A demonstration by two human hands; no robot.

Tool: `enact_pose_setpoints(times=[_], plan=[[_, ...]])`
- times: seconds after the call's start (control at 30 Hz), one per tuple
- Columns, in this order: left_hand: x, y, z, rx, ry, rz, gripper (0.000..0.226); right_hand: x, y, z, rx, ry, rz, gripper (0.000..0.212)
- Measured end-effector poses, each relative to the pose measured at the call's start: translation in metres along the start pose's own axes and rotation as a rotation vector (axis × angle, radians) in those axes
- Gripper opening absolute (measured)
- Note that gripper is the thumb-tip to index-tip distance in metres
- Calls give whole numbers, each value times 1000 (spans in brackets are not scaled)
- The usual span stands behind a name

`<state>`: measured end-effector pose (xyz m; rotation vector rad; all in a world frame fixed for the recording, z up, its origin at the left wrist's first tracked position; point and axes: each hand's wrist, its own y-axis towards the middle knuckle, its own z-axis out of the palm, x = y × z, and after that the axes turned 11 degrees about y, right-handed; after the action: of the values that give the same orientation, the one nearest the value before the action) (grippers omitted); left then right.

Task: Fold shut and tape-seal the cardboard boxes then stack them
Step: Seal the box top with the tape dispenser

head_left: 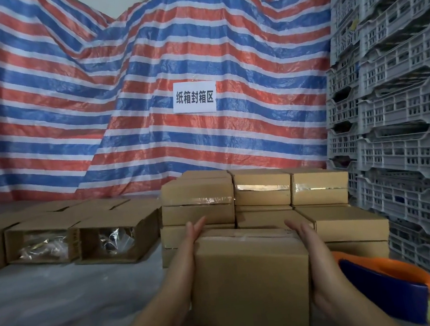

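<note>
A closed, taped cardboard box (251,279) is carried between my two palms just above the floor. My left hand (192,235) presses flat against its left side, fingers straight. My right hand (305,235) presses flat on its right side. Directly behind it stands a stack of sealed boxes (262,192), two or three layers high, with clear tape shining on their seams. At the left lie several open boxes (115,236) on their sides, with plastic-wrapped contents visible inside.
An orange and blue tape dispenser (388,285) lies on the floor at my right. Stacked grey plastic crates (396,115) form a wall on the right. A red, white and blue striped tarp (120,93) with a paper sign (194,98) hangs behind.
</note>
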<state>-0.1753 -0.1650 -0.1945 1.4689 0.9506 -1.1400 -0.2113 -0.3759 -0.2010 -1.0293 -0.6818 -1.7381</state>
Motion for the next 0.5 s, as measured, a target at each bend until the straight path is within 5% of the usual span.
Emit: enact_pose_setpoints(times=[0.13,0.27,0.37,0.5], plan=[[5,-4,3,-2,-33,-106,61,-10,-4,-8,-82,-32,141,73],[24,-9,-13,75,-4,-176,73,-11,-33,-36,187,-224,-134,67],[31,-16,-25,190,179,-114,61,-13,-42,-40,294,-457,-292,60],[33,-25,-24,172,314,-50,48,-14,-48,-21,314,-563,-210,77]])
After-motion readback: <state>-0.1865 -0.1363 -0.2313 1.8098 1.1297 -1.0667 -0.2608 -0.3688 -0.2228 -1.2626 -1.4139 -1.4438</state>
